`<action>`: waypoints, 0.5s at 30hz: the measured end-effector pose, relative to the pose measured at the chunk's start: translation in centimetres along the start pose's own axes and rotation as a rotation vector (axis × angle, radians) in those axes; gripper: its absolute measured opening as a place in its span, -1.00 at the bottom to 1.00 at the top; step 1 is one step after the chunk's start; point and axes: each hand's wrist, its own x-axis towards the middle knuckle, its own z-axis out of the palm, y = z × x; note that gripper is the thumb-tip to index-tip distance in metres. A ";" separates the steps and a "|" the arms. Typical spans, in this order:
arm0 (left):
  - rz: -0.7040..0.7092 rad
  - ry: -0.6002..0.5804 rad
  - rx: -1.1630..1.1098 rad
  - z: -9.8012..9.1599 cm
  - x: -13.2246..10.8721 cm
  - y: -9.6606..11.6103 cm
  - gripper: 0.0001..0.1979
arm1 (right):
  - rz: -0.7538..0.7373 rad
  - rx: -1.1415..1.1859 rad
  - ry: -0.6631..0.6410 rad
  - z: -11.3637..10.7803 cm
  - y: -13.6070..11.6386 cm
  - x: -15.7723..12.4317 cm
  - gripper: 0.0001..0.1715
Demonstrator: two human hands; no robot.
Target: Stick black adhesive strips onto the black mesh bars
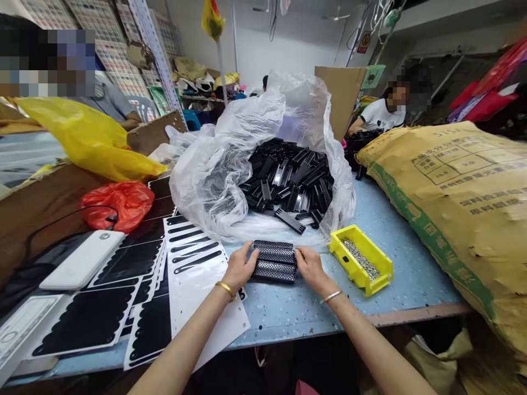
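Several black plastic strips with a perforated, mesh-like top (274,258) lie side by side at the table's front. My left hand (240,267) grips their left ends, thumb on top and fingers closed. At the right ends, my right hand (310,267) pinches the strips between thumb and fingers. Just behind them, a clear plastic bag (206,181) gapes open, full of loose black strips (284,181). A white sheet with long black stickers (201,296) lies by my left wrist. Right of my right hand stands a yellow bin (349,271) holding small metal pieces (360,258).
Stacked black sticker sheets (88,318), a white power bank (82,260) and a red plastic bag (119,206) fill the left side. A large tan sack (461,192) rests on the right edge of the blue table (296,315). People sit at the left and back right.
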 end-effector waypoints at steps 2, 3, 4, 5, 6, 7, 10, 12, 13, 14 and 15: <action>-0.006 0.042 -0.022 1.1 1.5 0.6 -0.62 | 0.010 0.005 0.061 1.4 0.0 1.1 -0.62; -0.006 0.059 -0.025 1.6 2.1 0.8 -0.63 | 0.017 0.010 0.091 1.9 0.1 1.4 -0.61; -0.007 0.069 -0.027 2.0 2.5 1.1 -0.65 | 0.023 0.016 0.115 2.4 0.0 1.6 -0.60; -0.008 0.072 -0.031 2.3 2.6 1.2 -0.66 | 0.029 0.023 0.134 2.7 0.0 1.7 -0.58; -0.008 0.074 -0.035 2.5 2.4 1.3 -0.66 | 0.035 0.030 0.147 2.8 0.0 1.6 -0.57; -0.009 0.075 -0.037 2.7 1.9 1.3 -0.66 | 0.041 0.036 0.156 2.9 -0.1 1.3 -0.56; -0.032 0.098 -0.059 2.8 -0.6 1.2 -0.65 | 0.056 0.056 0.170 2.8 -0.5 -0.2 -0.54; -0.055 0.138 -0.104 2.8 -2.7 1.0 -0.63 | 0.060 0.073 0.170 2.6 -1.0 -1.5 -0.54; -0.065 0.163 -0.133 2.8 -3.8 1.0 -0.62 | 0.062 0.083 0.170 2.5 -1.2 -2.1 -0.53; -0.074 0.185 -0.161 2.9 -4.8 1.0 -0.61 | 0.066 0.094 0.170 2.4 -1.4 -2.7 -0.53; -0.078 0.199 -0.185 2.9 -5.7 0.9 -0.60 | 0.070 0.105 0.171 2.3 -1.6 -3.2 -0.52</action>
